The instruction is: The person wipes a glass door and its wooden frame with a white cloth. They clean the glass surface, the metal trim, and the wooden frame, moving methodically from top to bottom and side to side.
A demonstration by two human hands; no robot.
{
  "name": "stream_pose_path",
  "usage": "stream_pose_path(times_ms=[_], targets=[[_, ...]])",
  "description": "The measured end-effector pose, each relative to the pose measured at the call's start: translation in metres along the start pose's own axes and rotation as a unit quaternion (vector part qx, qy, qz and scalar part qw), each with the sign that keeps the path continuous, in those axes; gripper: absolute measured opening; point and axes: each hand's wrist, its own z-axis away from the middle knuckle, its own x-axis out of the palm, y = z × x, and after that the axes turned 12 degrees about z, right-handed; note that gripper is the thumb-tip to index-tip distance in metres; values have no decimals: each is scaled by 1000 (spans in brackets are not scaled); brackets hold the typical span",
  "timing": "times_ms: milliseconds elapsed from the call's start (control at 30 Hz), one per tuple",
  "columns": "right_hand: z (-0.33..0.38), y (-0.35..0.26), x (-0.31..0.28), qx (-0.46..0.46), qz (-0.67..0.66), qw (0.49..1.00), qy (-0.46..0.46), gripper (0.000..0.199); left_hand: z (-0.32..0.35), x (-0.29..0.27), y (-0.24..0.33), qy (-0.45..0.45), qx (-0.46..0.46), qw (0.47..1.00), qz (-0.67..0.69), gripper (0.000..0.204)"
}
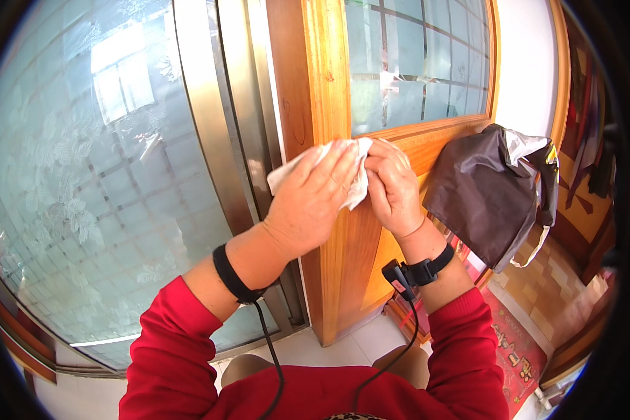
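A crumpled white cloth [357, 189] lies against the wooden door [329, 70], near the door's edge and just below its glass panel. My left hand [311, 199] presses over it with fingers extended and close together, and some of the cloth sticks out to the left and right of the hand. Beside it, my right hand [395, 185] is closed, its fingers curled at the cloth's right edge. The fingertips are partly hidden. Both wrists wear black straps [234, 274] with cables hanging down.
Left stands a frosted glass door [105, 175] with a metal frame [210, 105]. A dark bag [479, 189] hangs on the wooden door at right. Below are a red patterned mat [514, 350] and pale floor tiles [374, 339]. Clothing [591, 133] hangs beyond the doorway.
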Motion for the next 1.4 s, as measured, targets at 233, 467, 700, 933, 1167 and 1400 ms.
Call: stream_pose_path(times_ms=[233, 467, 700, 933, 1167, 1400], targets=[[7, -2, -13, 99, -1, 993, 69, 18, 65, 30, 34, -95, 17, 994, 46, 58], [-9, 4, 18, 101, -3, 993, 61, 30, 130, 28, 37, -86, 47, 968, 229, 58], [1, -1, 58, 93, 116, 984, 97, 27, 83, 17, -22, 316, -255, 799, 444, 47], [2, 2, 57, 85, 103, 987, 86, 26, 43, 78, -36, 287, -171, 839, 429, 62], [4, 1, 57, 77, 114, 987, 81, 26, 140, 142, 37, 270, -244, 772, 521, 68], [6, 1, 55, 65, 114, 989, 74, 26, 165, 147, 74, 241, -252, 808, 476, 65]])
